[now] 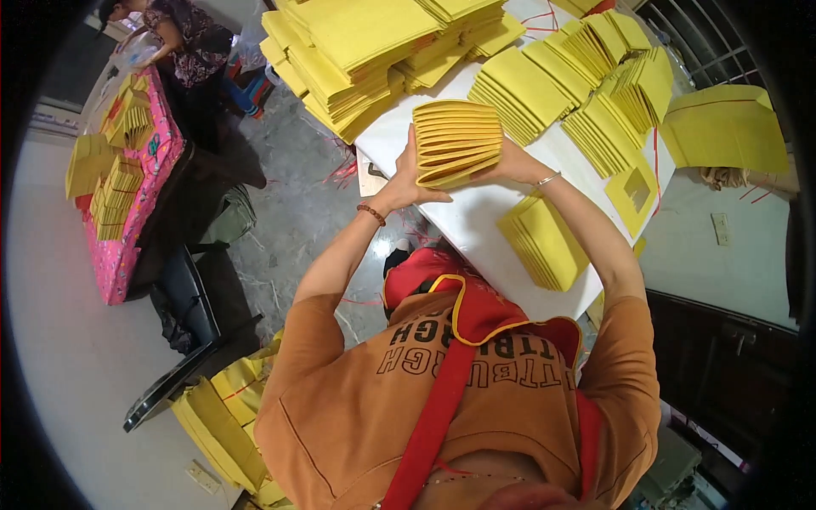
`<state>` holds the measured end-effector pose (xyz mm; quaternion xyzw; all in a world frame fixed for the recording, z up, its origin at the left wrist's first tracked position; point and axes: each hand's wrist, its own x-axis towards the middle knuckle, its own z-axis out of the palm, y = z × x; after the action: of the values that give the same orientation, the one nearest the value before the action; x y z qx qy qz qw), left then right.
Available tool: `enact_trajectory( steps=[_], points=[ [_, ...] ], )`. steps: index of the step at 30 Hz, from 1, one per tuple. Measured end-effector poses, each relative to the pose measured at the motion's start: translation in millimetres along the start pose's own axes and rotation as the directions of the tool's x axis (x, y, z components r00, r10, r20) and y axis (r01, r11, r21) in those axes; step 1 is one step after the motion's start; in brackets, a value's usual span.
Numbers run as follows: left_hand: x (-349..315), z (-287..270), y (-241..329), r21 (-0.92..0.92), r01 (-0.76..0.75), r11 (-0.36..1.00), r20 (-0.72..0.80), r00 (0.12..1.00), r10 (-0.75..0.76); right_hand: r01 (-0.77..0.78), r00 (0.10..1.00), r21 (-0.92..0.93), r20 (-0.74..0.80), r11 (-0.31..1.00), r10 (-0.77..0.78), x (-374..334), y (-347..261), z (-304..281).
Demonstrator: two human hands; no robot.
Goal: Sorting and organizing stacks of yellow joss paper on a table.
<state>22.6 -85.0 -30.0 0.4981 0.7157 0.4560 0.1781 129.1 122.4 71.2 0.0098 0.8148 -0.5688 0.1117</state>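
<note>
Over the near part of a white table [476, 229], I hold a bundle of yellow folded pieces [459, 143] between both hands. Its layered edges face up and fan slightly apart, like pleats. My left hand [403, 180] grips the bundle's left side, with the thumb stretched along its near end. On the opposite side, my right hand [512, 163] presses against the lower right; its fingertips are partly hidden behind the bundle. A similar yellow bundle [544, 242] lies on the table below my right forearm. Whether the pieces are paper or cloth, I cannot tell.
Tall yellow stacks [365, 42] fill the table's far left, and several fanned bundles [518, 93] its far right. A yellow piece with a cut-out [619, 212] lies by the right edge. At left are a pink-covered table [119, 263], a black chair [191, 314] and another person [187, 42].
</note>
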Motion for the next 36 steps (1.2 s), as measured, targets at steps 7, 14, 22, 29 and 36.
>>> enact_trajectory(
  steps=[7,14,22,29,36],
  points=[
    [10.1,1.9,14.4,-0.143,-0.002,0.99,-0.15,0.988,-0.02,-0.141,0.989,0.048,0.055,0.989,0.138,-18.6,-2.4,-7.1],
    [13.3,-6.3,21.7,-0.087,0.017,0.996,-0.093,0.995,-0.025,0.108,0.972,-0.04,-0.205,0.993,-0.114,-34.5,-14.6,0.0],
    [18.0,-6.5,16.2,-0.051,0.126,0.991,-0.033,0.991,-0.128,0.304,0.844,-0.254,-0.375,0.918,-0.384,-37.3,-24.2,17.6],
    [14.7,-3.6,22.5,-0.131,-0.018,0.991,-0.095,0.995,0.006,0.275,0.875,-0.168,-0.364,0.947,-0.318,-35.5,-17.6,16.8],
    [11.2,3.0,23.9,-0.277,0.033,0.96,-0.131,0.989,-0.072,0.291,0.887,-0.191,-0.313,0.937,-0.339,-41.1,-16.9,12.0]
  ],
)
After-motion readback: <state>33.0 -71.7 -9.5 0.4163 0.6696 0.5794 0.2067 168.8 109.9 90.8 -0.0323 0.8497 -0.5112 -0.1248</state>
